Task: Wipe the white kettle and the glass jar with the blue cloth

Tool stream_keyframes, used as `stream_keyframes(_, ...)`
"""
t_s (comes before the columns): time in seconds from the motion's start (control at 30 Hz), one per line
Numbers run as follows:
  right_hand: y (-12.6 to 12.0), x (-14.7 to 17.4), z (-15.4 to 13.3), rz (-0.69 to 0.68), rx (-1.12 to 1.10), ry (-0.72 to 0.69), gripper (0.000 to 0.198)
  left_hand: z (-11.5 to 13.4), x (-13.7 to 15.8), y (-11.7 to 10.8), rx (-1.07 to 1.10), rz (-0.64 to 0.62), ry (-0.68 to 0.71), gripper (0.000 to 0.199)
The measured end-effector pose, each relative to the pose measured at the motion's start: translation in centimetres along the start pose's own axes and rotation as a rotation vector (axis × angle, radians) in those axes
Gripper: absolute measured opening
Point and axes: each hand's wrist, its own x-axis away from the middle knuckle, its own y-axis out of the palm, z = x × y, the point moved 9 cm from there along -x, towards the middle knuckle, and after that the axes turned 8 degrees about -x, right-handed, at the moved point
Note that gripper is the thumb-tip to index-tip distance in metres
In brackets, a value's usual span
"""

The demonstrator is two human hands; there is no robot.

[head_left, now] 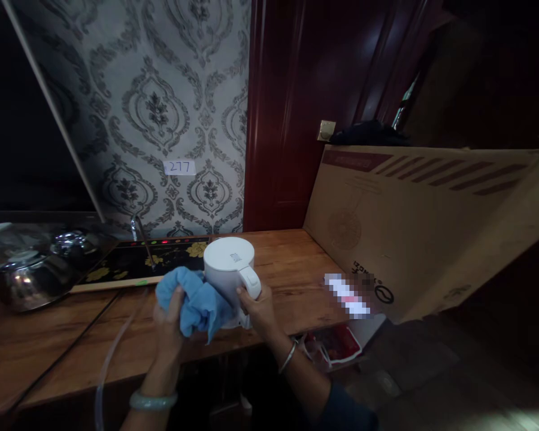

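A white electric kettle (227, 263) with its lid down stands upright near the front edge of the wooden table. My right hand (260, 311) is wrapped around its handle on the right side. My left hand (173, 317) grips a crumpled blue cloth (197, 299), which lies against the kettle's left side. The cloth hides the kettle's lower left part and some of my left fingers. Whether the kettle's base touches the table or sits on a stand, I cannot tell.
Behind on the left is a black tea-tray panel (112, 263) with a curved metal spout (137, 230). Shiny metal kettles (31, 284) stand at the far left. A cable (67, 347) and a clear tube (112, 353) cross the wooden table (291, 263). A large cardboard box (413, 227) leans at right.
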Motion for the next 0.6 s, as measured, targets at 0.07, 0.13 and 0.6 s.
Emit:
stream_keyframes(0.07,0.0,-0.1,-0.1,0.000,0.005,-0.007,0.035,4.6,-0.3,1.2,-0.029,-0.058,0.224,0.047)
stream_keyframes(0.13,0.3,-0.1,-0.3,-0.006,-0.009,-0.017,0.029,8.1,0.3,3.7,-0.102,-0.210,0.441,0.048)
stream_keyframes(0.6,-0.1,0.1,-0.3,0.017,0.013,-0.016,0.023,-0.7,1.8,-0.2,-0.226,0.030,-0.021,0.041)
